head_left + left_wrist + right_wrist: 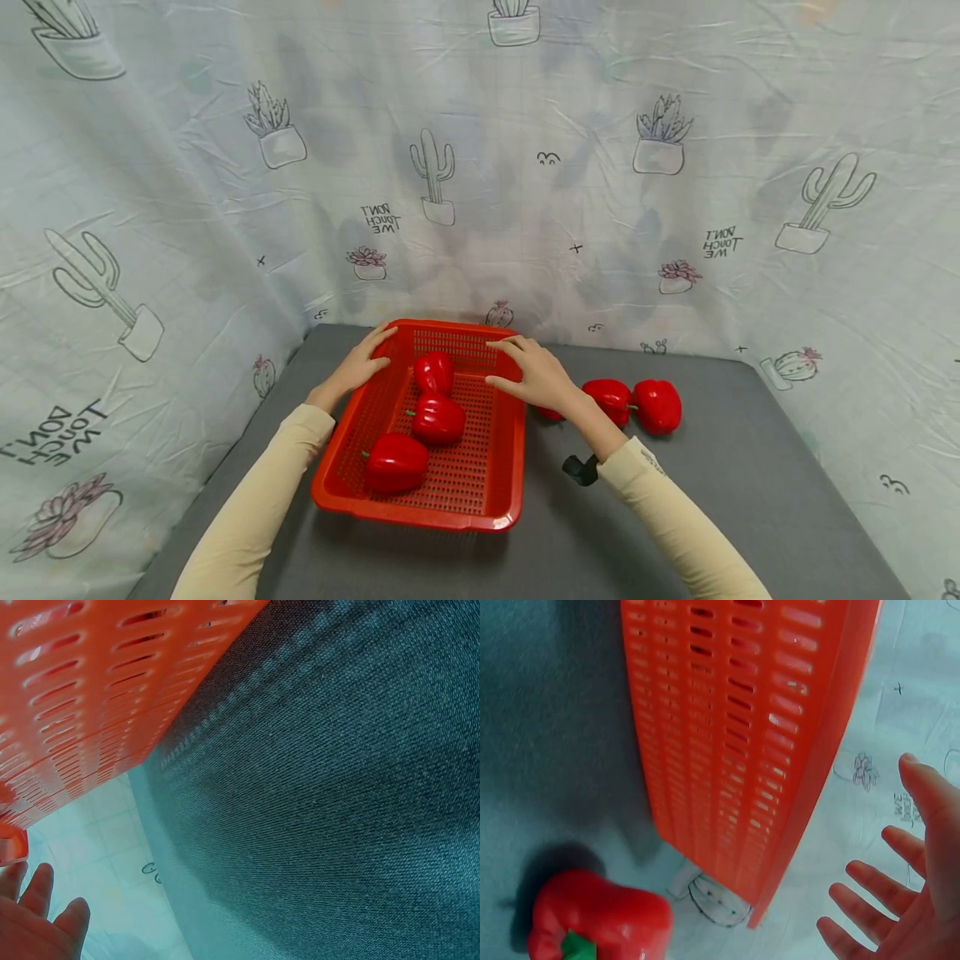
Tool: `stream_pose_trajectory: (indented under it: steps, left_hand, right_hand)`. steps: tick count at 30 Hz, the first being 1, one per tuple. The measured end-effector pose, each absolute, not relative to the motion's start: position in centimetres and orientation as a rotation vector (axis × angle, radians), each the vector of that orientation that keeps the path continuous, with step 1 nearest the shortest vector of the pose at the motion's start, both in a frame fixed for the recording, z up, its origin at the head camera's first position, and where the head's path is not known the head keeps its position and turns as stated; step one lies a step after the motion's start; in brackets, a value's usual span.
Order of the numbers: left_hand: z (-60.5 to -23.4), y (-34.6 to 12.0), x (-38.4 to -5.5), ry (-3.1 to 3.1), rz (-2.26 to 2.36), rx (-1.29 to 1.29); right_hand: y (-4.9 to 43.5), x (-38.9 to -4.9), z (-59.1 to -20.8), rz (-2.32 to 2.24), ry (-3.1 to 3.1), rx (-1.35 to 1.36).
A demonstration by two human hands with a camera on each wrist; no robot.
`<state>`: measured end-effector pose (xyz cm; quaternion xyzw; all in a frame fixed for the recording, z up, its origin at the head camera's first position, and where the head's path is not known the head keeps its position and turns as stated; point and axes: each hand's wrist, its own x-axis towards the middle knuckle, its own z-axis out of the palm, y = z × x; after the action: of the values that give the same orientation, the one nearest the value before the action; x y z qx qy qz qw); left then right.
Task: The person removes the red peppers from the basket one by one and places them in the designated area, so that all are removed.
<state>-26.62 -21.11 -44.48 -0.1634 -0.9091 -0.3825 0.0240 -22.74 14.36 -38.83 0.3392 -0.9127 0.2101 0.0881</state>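
A red plastic basket (504, 467) with slotted walls holds three red bell peppers in a slanting row: a far one (433, 372), a middle one (438, 419) and a near one (396, 462). My left hand (358, 364) is at the basket's far left rim, fingers extended and thumb over the inside. At the far right rim, my right hand (534, 375) has its fingers spread and holds nothing. The right wrist view shows those fingers (870, 900) apart from the basket wall (735, 735). In the left wrist view, the left fingertips (39, 889) lie right by the rim corner.
Right of the basket, on the grey tabletop (750, 483), lie more red bell peppers: one (658, 407) at the right, another (609, 402) beside it, and a third (550, 413) mostly hidden behind my right hand. A cactus-printed curtain (525, 208) surrounds the table's back and sides.
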Motion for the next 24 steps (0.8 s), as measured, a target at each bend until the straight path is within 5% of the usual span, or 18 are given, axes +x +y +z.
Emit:
stream_pose_trajectory:
  steps: [24]
  left_hand:
    - [-44.2, -21.0, -26.5, -2.813, -1.206, -0.498]
  right_hand:
    - [9.3, -22.0, -41.0, 0.617, -2.805, 1.196]
